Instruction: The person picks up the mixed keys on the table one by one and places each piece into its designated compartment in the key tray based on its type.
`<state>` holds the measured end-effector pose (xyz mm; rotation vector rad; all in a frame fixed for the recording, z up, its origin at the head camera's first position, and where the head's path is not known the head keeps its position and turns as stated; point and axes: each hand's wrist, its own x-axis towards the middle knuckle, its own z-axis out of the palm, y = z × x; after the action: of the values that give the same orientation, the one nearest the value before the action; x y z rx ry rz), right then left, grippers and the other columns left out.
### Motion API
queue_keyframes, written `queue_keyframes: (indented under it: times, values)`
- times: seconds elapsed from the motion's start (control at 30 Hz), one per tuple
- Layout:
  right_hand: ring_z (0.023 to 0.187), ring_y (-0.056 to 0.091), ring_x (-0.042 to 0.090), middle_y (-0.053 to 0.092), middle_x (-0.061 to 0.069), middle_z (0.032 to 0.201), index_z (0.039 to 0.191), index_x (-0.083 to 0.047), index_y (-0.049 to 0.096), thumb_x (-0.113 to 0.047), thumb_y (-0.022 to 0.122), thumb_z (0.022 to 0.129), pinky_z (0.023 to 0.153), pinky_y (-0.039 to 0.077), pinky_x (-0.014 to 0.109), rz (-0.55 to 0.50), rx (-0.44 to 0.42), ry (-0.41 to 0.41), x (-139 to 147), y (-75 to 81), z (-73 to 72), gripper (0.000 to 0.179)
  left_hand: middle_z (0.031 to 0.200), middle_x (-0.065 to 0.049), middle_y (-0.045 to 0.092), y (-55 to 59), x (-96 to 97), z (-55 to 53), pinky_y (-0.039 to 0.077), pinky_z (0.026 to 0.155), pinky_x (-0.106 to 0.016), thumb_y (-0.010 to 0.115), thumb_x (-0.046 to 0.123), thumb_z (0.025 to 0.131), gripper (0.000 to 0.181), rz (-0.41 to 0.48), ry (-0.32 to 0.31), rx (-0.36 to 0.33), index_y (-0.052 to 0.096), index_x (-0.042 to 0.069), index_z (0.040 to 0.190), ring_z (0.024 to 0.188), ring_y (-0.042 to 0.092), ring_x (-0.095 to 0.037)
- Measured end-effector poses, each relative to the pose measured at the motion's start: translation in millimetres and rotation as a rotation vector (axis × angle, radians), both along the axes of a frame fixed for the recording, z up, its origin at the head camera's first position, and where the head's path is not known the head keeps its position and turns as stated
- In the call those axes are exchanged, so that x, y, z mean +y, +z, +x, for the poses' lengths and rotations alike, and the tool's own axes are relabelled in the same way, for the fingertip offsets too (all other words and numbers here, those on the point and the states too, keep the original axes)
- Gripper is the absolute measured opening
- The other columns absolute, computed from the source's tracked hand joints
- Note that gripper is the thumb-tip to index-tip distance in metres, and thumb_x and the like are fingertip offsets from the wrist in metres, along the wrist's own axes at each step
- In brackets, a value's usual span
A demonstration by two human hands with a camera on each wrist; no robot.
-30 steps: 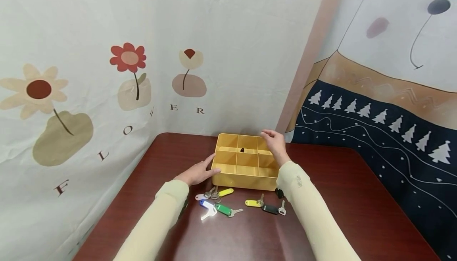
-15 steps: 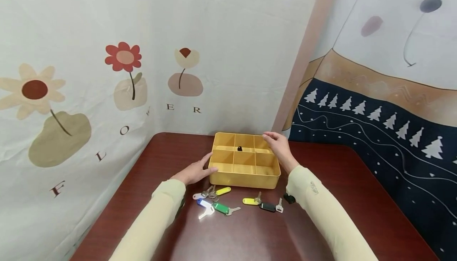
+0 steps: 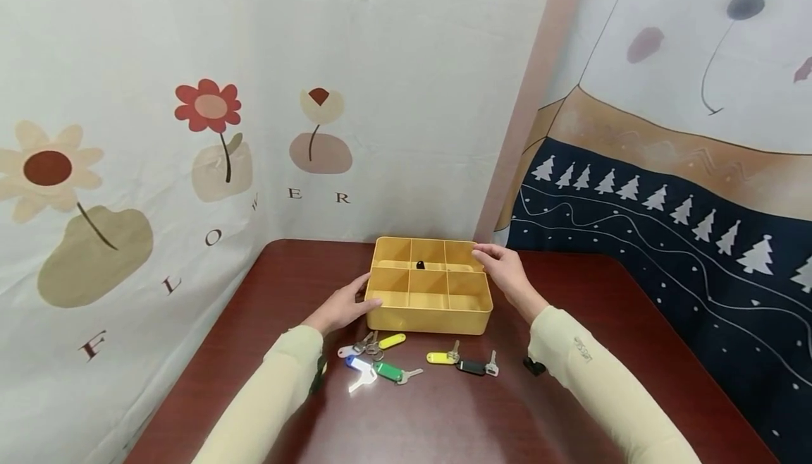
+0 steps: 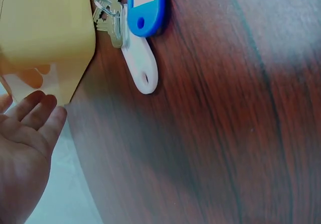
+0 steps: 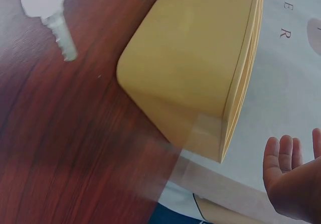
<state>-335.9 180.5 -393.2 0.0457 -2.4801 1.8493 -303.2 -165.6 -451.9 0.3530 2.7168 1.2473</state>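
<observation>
A yellow divided box [image 3: 415,319] stands at the table's back. My left hand [image 3: 342,307] rests against its left side, thumb at the front left corner. In the left wrist view, the fingers [image 4: 45,111] reach to the box's wall, loosely extended. My right hand [image 3: 507,270] is at the back right corner, fingertips by the rim; whether they touch it I cannot tell. Its fingers [image 5: 285,153] look relaxed in the right wrist view, with nothing seen in them. A small black thing [image 3: 420,265] sits in the back middle compartment, its kind unclear.
Before the box lie keys with tags: a yellow tag [image 3: 392,340], a white tag [image 4: 140,66], a blue tag [image 4: 145,8], a green tag [image 3: 388,371], another yellow tag [image 3: 442,357] and a black tag [image 3: 471,367]. A printed cloth [image 3: 380,97] hangs behind the table [image 3: 406,429].
My right hand has drawn slightly right and toward me along the box's back right corner, its forearm swinging outward. The left hand stays at the box's side. The head view has turned slightly right.
</observation>
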Motion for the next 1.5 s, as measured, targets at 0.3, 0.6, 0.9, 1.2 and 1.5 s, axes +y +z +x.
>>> queue_keyframes:
  times: [0.3, 0.6, 0.9, 1.2, 1.5]
  values:
    - [0.115, 0.056, 0.035, 0.062, 0.017, 0.128, 0.129, -0.004, 0.065, -0.029, 0.065, 0.098, 0.102, 0.045, 0.047, 0.029, -0.011, 0.016, 17, -3.6, 12.3, 0.039, 0.147, -0.024, 0.046, -1.0, 2.9, -3.7, 0.039, 0.106, -0.052, 0.070, 0.027, 0.095, 0.077, 0.065, -0.019, -0.006, 0.028, 0.009, 0.157, 0.131, 0.049, -0.037]
    - [0.110, 0.060, 0.031, 0.060, 0.015, 0.134, 0.132, -0.005, 0.062, -0.032, 0.063, 0.099, 0.101, 0.045, 0.049, 0.112, -0.027, 0.022, 37, -12.4, 27.2, 0.043, 0.150, -0.024, 0.042, -1.8, 1.8, -5.6, 0.037, 0.108, -0.053, 0.070, 0.030, 0.095, 0.079, 0.038, -0.027, -0.043, 0.025, 0.011, 0.158, 0.134, 0.044, -0.038]
    - [0.103, 0.062, 0.027, 0.059, 0.016, 0.135, 0.132, -0.005, 0.062, -0.034, 0.063, 0.099, 0.098, 0.048, 0.047, 0.145, -0.046, 0.015, 60, -25.7, 44.9, 0.044, 0.151, -0.024, 0.040, 1.4, 2.7, -5.9, 0.036, 0.108, -0.053, 0.068, 0.029, 0.096, 0.080, 0.051, -0.049, -0.034, 0.022, 0.012, 0.159, 0.134, 0.045, -0.038]
    - [0.109, 0.061, 0.036, 0.058, 0.016, 0.135, 0.131, -0.006, 0.064, -0.035, 0.064, 0.098, 0.098, 0.046, 0.052, 0.148, -0.076, 0.017, 74, -46.1, 59.7, 0.044, 0.151, -0.024, 0.040, 5.2, 1.8, -7.2, 0.033, 0.110, -0.053, 0.069, 0.036, 0.094, 0.084, 0.015, -0.067, -0.048, 0.022, 0.012, 0.159, 0.137, 0.041, -0.037]
    - [0.104, 0.063, 0.028, 0.069, 0.011, 0.117, 0.122, 0.000, 0.068, -0.026, 0.069, 0.095, 0.087, 0.053, 0.041, 0.206, -0.053, 0.088, 70, -69.0, 77.2, 0.038, 0.152, -0.024, 0.038, 4.2, -3.7, -7.6, 0.031, 0.111, -0.055, 0.068, 0.033, 0.095, 0.083, 0.016, -0.058, -0.060, 0.020, 0.014, 0.160, 0.138, 0.039, -0.040]
